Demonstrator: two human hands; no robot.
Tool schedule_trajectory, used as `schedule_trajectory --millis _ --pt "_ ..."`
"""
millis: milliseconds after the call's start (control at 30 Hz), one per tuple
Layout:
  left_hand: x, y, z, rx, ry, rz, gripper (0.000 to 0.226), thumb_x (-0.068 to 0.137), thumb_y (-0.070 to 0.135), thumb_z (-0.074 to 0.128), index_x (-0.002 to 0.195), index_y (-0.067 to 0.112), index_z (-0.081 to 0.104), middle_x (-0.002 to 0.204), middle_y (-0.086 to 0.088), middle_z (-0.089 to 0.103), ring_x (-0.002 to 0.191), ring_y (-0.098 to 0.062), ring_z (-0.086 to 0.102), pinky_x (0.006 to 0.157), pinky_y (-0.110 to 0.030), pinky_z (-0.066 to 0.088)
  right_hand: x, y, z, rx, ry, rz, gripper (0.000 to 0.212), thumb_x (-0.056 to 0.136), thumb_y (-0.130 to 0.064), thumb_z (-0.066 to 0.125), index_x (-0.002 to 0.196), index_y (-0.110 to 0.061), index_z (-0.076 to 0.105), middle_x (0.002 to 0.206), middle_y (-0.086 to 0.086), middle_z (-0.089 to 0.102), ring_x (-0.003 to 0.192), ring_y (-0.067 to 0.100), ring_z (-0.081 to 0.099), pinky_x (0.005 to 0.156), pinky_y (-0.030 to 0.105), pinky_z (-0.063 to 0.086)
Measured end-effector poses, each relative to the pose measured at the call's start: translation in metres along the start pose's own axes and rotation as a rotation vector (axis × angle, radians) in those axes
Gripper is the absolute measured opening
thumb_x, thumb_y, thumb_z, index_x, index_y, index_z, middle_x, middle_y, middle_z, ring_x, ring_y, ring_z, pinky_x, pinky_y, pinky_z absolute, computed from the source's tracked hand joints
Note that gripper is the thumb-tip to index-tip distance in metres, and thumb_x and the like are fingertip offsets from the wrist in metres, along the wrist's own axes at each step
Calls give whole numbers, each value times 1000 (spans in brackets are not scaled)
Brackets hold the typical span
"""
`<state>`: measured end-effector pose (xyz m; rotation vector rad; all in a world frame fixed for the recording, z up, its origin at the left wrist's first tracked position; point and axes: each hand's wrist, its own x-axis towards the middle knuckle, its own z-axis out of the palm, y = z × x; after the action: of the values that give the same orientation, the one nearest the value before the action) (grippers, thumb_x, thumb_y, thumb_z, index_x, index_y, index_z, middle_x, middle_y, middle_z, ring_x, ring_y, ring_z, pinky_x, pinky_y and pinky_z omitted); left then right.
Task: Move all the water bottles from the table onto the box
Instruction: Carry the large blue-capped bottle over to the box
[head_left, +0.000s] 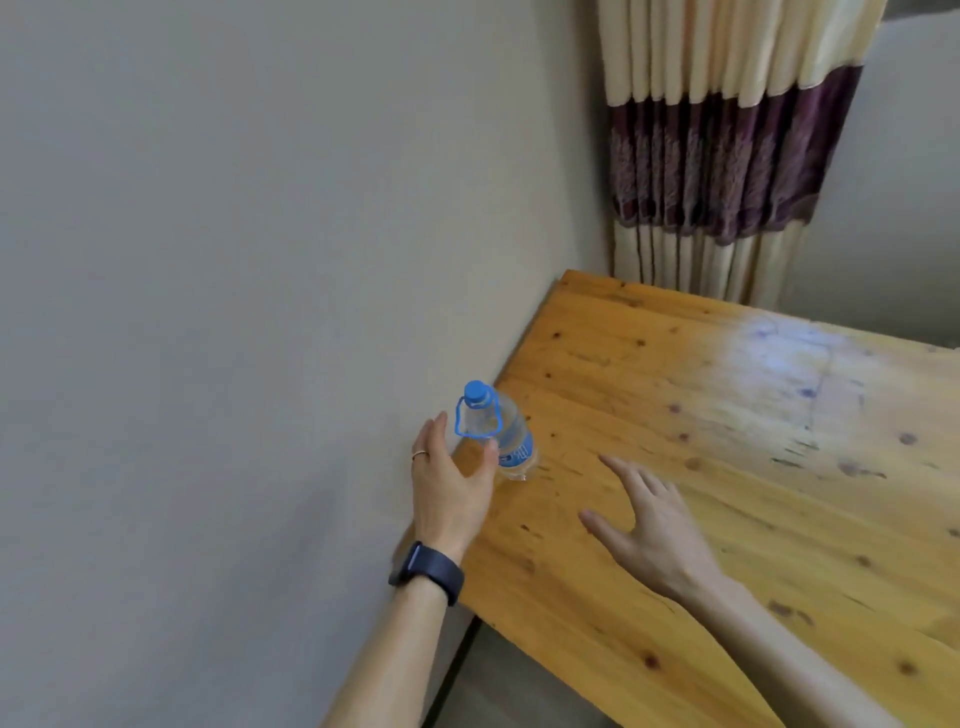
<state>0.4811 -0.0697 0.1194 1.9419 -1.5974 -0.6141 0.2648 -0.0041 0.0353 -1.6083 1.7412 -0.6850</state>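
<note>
One clear water bottle (506, 434) with a blue cap, blue carry loop and blue label stands upright near the left edge of the wooden table (727, 467), close to the wall. My left hand (449, 480) is just left of and in front of the bottle, fingers spread, thumb touching or nearly touching its lower side, not closed around it. My right hand (649, 525) hovers over the table to the right of the bottle, fingers apart, holding nothing. No box is in view.
A plain grey wall (260, 312) runs along the table's left edge. A cream and purple curtain (717, 156) hangs behind the table's far corner. A dark watch sits on my left wrist (428, 569).
</note>
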Motion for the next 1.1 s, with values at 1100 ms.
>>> schedule_trajectory --millis 1100 --pt "205 -111 55 -405 -260 41 52 69 35 87 103 39 48 97 9 60 82 0 62 74 -15 50 202 -46 190 221 33 175 97 65 -41 81 146 -37 28 136 1 57 120 28 56 97 49 49"
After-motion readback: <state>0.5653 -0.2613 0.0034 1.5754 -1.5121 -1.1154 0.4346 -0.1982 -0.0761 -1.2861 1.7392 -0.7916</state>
